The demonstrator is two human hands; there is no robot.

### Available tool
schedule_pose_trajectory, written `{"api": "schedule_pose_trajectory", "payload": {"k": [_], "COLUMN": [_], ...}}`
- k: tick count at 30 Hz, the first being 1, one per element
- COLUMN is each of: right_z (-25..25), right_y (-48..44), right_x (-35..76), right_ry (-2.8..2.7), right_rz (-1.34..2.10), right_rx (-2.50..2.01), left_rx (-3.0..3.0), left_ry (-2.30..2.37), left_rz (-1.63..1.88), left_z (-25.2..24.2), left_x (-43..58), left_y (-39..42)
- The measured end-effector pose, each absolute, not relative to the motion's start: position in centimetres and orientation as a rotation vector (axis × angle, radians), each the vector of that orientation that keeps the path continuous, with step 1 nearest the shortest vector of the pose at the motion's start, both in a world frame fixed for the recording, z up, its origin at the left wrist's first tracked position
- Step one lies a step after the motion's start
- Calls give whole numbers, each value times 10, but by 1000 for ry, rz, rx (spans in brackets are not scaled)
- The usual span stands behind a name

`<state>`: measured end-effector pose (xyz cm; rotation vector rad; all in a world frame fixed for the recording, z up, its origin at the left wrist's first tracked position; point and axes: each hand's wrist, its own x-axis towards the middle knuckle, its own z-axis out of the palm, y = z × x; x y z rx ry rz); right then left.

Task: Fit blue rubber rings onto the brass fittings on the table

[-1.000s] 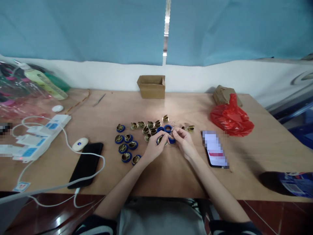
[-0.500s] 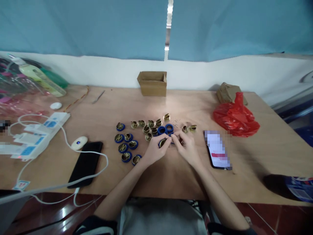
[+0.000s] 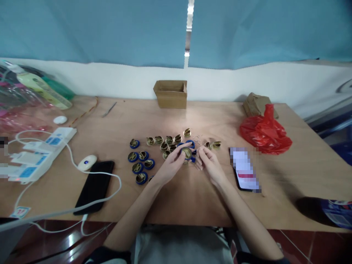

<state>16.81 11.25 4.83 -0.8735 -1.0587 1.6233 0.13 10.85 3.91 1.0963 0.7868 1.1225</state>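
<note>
My left hand (image 3: 172, 162) is closed on a round brass-coloured fitting (image 3: 186, 153), held between thumb and fingers just above the table. Close to its right side, my right hand (image 3: 208, 163) has thumb and forefinger pinched together; whatever lies in the pinch is too small to make out. Behind the hands sits a blue ring (image 3: 190, 143), partly covered by my left fingers. Several bare brass fittings (image 3: 169, 139) stand in a cluster beyond my left hand. Others, set in blue rings, form a group of ringed fittings (image 3: 137, 168) to the left. Thin wire pieces (image 3: 197, 139) lie behind my right hand.
A small open cardboard box (image 3: 172, 99) stands against the wall. To the right are a lit phone (image 3: 244, 168), a red plastic bag (image 3: 266, 132) and a dark bottle (image 3: 324, 212). A black phone (image 3: 95, 187), white cable and power strip (image 3: 46, 156) occupy the left.
My hands have moved slightly apart. The brass fitting in my left hand is now lifted and turned so its round face shows. The view has shifted a little.
</note>
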Motion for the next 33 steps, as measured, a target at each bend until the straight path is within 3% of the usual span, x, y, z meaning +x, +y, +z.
{"api": "schedule_pose_trajectory", "payload": {"k": [4, 22, 33], "right_z": [48, 50, 53], "right_y": [110, 105, 105], "right_x": [165, 162, 162], "right_ry": [-919, -864, -869], "right_rz": [1759, 1754, 1752], "right_rx": [-776, -702, -694], "left_rx": [1240, 1282, 1254], "left_ry": [759, 803, 1089], "left_rz": [1212, 1304, 1269], "left_z": [40, 39, 42], "left_x": [4, 2, 2], "left_y": [107, 106, 107]}}
